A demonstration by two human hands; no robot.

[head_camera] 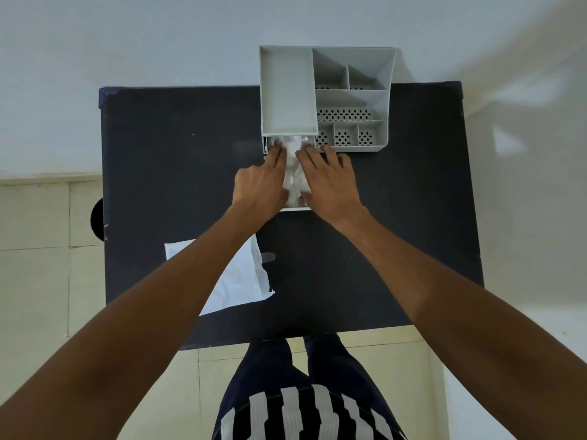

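Left fingers: straight and close together point(275, 150), tips flat on the clear plastic packet point(293, 176).
Right fingers: slightly spread point(309, 155), pressing the same packet from its other side.
Hands: left hand point(259, 185) and right hand point(327, 182) flank it, palms down.
Packet: lies in the pulled-out drawer point(295, 209).
Drawer: sticks out from the grey organizer point(287, 90).
Around: black table point(174, 169), with white paper point(235, 281) under the left forearm.

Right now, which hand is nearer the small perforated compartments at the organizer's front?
Right. The right hand reaches just in front of the perforated compartments; the left hand rests on the drawer at its left side, farther off.
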